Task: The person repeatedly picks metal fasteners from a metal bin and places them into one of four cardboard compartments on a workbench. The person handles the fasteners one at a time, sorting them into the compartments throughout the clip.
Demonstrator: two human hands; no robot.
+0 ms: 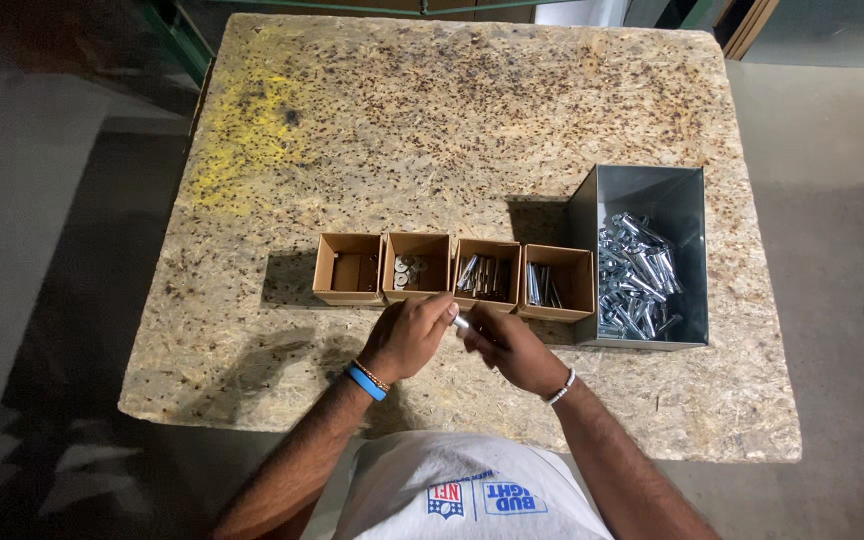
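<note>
My left hand (410, 335) and my right hand (508, 345) meet just in front of a row of small cardboard boxes, and both grip one shiny metal bolt (461, 322) between their fingers. The far-left box (348, 268) holds small dark parts. Beside it, the second box (417, 266) holds washers. Long silver pieces lie in the third box (486, 273) and the fourth box (557, 282). To the right stands a grey metal bin (646, 255) full of silver bolts.
Everything rests on a speckled chipboard table (432, 120) with a yellow stain at its far left. Grey concrete floor surrounds the table. Green frame parts and wooden boards show beyond the far edge.
</note>
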